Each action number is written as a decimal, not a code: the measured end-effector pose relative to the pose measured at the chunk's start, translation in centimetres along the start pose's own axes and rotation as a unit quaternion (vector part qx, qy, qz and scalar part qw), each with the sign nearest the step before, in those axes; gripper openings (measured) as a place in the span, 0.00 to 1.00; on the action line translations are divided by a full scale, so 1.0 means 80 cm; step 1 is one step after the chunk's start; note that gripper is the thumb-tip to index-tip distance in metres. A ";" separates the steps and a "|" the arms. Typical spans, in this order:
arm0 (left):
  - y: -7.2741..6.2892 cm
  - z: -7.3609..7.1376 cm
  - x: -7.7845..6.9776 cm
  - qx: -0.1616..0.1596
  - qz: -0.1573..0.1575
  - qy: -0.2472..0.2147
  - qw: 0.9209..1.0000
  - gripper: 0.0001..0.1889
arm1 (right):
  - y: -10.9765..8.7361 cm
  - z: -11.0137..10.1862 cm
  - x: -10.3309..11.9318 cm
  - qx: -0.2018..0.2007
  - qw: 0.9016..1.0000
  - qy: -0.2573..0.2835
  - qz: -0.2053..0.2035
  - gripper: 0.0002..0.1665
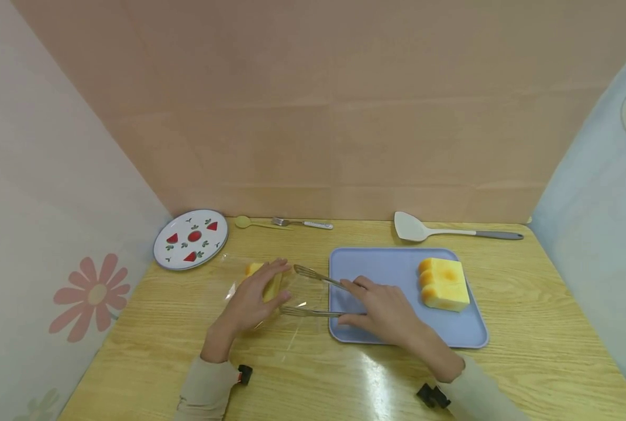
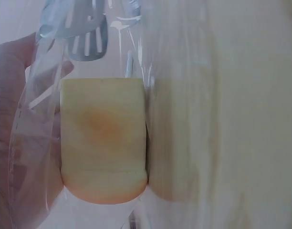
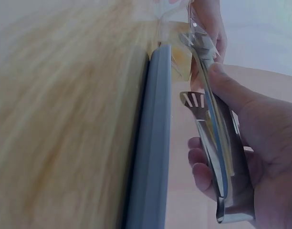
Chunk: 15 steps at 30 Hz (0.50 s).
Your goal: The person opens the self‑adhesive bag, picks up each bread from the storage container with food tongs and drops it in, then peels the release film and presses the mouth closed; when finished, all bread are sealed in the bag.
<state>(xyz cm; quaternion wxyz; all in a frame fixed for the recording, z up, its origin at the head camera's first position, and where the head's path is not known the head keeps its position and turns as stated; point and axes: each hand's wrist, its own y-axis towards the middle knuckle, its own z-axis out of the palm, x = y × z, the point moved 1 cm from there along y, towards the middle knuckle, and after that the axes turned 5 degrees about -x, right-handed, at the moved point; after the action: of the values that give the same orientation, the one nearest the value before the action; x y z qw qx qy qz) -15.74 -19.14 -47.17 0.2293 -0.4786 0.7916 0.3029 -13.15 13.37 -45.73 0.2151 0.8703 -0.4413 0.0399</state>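
A piece of toast bread point(image 2: 104, 136) lies inside a clear plastic bag point(image 2: 184, 95) on the table. My left hand point(image 1: 252, 298) rests at the bag, thumb and fingers spread apart beside the bread; the film covers part of it in the left wrist view. My right hand point(image 1: 389, 310) grips metal tongs point(image 3: 236, 171) above the tray's left side. Their arms stand apart, and the slotted tips point left at the bag, close to the left fingers. Nothing is between the tips. Another block of bread point(image 1: 444, 283) sits on the blue tray point(image 1: 381, 263).
A watermelon-patterned plate point(image 1: 181, 225) stands at the back left. Beside it lie a yellowish spoon point(image 1: 243, 222) and a fork point(image 1: 302, 223). Behind the tray is a white spatula point(image 1: 413, 228) with a grey handle. A wall point(image 1: 334, 117) closes off the table's back.
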 end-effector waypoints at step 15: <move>0.006 0.008 -0.022 -0.077 0.080 -0.012 0.994 0.16 | -0.011 -0.008 -0.008 -0.068 0.997 0.040 -0.020 0.34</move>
<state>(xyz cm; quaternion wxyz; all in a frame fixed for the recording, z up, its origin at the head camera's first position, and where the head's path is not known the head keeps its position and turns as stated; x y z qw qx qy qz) -15.34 -17.45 -46.37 0.1765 -0.4264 0.7988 0.3860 -12.77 14.53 -45.63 0.2923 0.8600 -0.4163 0.0401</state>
